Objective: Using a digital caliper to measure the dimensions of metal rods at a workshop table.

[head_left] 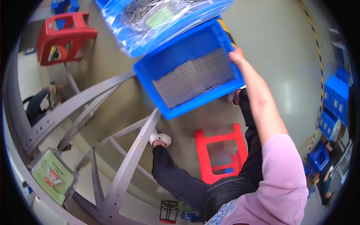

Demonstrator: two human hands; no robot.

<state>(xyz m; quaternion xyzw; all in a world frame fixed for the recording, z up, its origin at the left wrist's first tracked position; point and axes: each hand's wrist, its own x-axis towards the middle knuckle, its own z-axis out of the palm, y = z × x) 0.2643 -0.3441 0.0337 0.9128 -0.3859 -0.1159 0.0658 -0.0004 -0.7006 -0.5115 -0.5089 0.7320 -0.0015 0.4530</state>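
A blue plastic bin [175,48] sits tilted in front of me. Rows of thin grey flat pieces [195,77], packed tightly side by side, cover its bottom. My right hand [236,56] is closed on the bin's right rim, near a yellow-and-black striped strip [225,30]; its fingertips are partly hidden. My left hand does not show. Against the far side of the bin stands another blue bin [202,17], lined with a clear plastic bag [123,33] that holds many small dark metal parts [144,9] and a light green piece [160,18].
A red stool [200,150] stands between my legs, and another red stool [63,35] is at the far left. Grey metal frame legs [129,161] rise close on the left, beside a green folding seat [52,178]. Stacked blue bins [335,95] line the right side beyond striped floor tape [320,71].
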